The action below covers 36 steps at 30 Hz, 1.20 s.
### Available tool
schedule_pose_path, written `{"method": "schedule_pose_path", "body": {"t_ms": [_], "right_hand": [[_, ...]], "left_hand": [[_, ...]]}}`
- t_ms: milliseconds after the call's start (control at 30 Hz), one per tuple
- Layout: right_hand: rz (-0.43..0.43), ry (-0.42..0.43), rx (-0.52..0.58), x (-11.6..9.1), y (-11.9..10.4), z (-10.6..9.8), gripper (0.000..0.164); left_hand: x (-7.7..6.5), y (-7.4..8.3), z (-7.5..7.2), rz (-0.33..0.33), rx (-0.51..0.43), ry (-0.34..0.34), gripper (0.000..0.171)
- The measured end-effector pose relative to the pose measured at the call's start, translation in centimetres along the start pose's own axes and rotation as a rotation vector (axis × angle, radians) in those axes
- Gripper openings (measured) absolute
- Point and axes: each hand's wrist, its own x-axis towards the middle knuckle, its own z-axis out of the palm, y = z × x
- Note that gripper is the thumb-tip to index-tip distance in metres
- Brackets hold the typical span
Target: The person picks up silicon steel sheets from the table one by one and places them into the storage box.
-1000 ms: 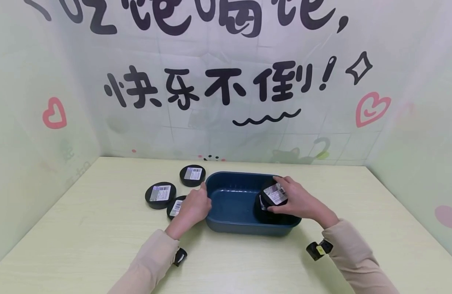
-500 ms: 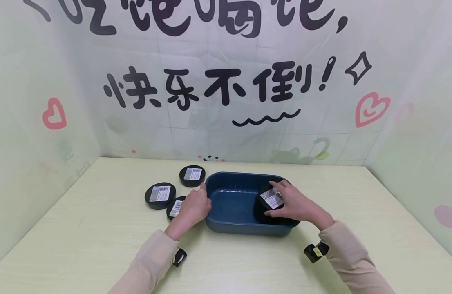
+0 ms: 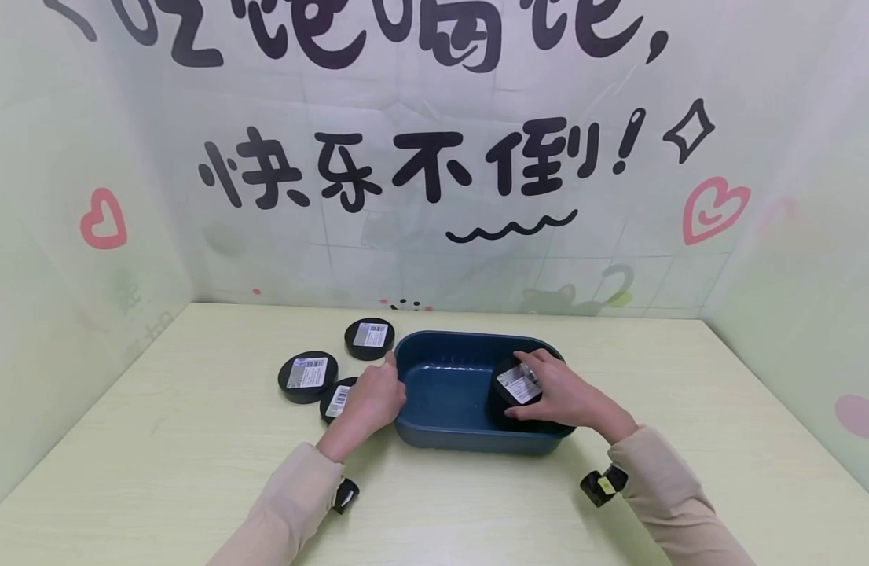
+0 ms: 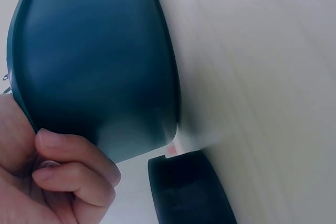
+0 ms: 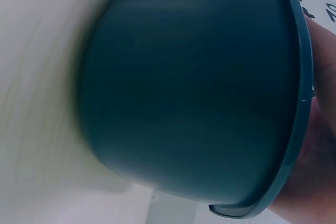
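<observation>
A dark blue oval-cornered plastic basin (image 3: 470, 442) stands on the table. My left hand (image 3: 371, 397) holds its left rim; in the left wrist view the curled fingers (image 4: 79, 174) lie against the outer wall. Inside the right end, my right hand (image 3: 569, 393) grips a flat round black container (image 3: 519, 384) with a white and silver label, thumb at the near side and fingers at the far side. More black shows beneath that container, mostly covered. From the right wrist, the basin's wall (image 5: 194, 87) hides the container and most of the hand.
Left of the basin lie a black round container at the back (image 3: 370, 338), another farther left (image 3: 309, 376), and a third (image 3: 337, 401) partly behind my left hand. Printed wall sheets enclose the table's (image 3: 434, 511) back and sides.
My right hand has lowered the black container and shifted slightly left, so it now sits over the black one below. The left hand and basin stay nearly still.
</observation>
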Motion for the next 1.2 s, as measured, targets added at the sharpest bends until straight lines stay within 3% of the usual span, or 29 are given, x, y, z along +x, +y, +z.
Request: {"method": "schedule_pose_path", "body": {"t_ms": [1200], "right_hand": [[0.011,-0.026,0.030,0.27,0.57,0.52,0.090]], "left_hand": [[0.26,-0.13,0.25,-0.007,0.018,0.011,0.054]]}}
